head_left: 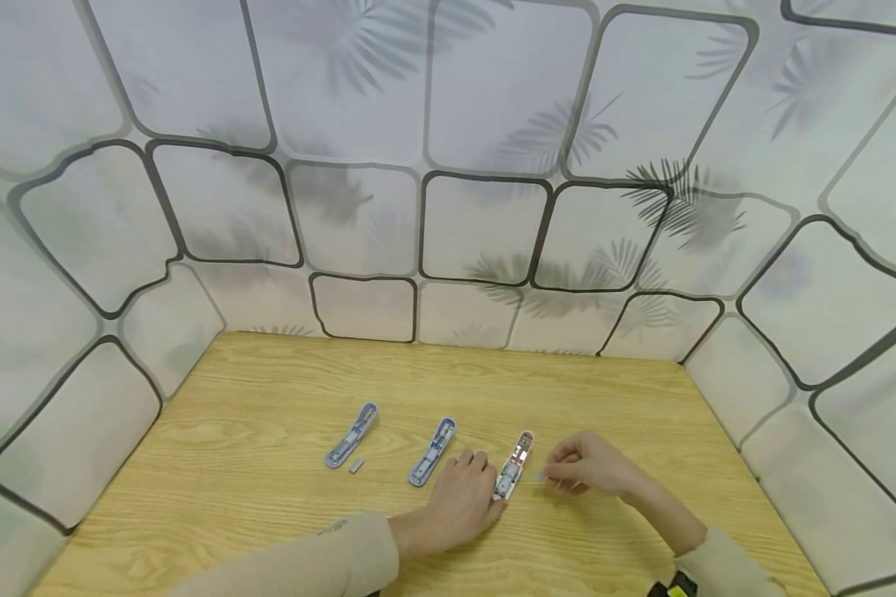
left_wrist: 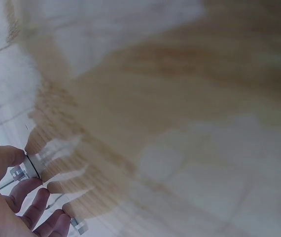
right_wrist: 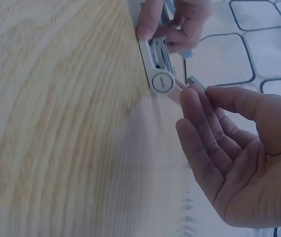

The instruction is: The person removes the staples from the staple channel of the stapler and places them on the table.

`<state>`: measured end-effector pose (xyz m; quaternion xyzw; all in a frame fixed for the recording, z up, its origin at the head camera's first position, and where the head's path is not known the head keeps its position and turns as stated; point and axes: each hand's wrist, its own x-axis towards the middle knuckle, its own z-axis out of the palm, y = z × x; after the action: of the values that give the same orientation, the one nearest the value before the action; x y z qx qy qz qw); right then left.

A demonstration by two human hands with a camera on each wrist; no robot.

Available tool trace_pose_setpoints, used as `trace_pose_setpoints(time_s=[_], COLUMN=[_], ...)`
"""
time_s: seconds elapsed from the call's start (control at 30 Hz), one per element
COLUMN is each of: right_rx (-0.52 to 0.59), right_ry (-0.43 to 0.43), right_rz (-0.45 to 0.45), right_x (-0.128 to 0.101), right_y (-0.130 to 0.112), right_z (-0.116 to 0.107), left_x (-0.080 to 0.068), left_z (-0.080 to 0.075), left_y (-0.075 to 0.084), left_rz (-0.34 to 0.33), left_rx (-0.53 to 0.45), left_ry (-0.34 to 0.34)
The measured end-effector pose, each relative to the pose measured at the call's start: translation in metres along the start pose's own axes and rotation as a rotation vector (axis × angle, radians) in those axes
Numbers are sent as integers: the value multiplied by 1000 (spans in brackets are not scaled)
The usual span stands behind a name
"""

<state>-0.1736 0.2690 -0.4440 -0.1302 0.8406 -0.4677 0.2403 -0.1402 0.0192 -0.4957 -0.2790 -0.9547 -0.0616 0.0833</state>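
I see left hand (head_left: pixel 459 497) gripping open device (head_left: pixel 513 466) near counter (head_left: pixel 231 464) front edge. Right hand (head_left: pixel 586 466) fingers pinch small chip (right_wrist: pixel 194 80). Judged light, fragile; hold by edges.

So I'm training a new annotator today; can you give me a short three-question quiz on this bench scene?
1. How many blue cases lie on the table?
2. True or false: the left hand holds the open white device.
3. What does the right hand pinch? A) a small grey piece B) a blue case C) nothing

Key: 1. Two: the left blue case and the middle blue case. 2. True. 3. A.
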Motion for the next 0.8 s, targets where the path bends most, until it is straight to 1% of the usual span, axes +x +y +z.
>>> trace_pose_setpoints(time_s=[0.27, 0.53, 0.63, 0.8], right_rx=[-4, 50, 47, 2], right_ry=[-55, -123, -122, -85], right_rz=[1, 20, 20, 26], right_x=[0, 8, 10, 13], right_y=[9, 25, 29, 30], right_z=[-11, -9, -7, -3], left_x=[1, 1, 2, 2], left_z=[0, 0, 1, 0], left_y=[0, 0, -1, -1], left_rz=[2, 4, 5, 1], left_rx=[-11, -15, -13, -10], left_ry=[-11, -11, -16, -29])
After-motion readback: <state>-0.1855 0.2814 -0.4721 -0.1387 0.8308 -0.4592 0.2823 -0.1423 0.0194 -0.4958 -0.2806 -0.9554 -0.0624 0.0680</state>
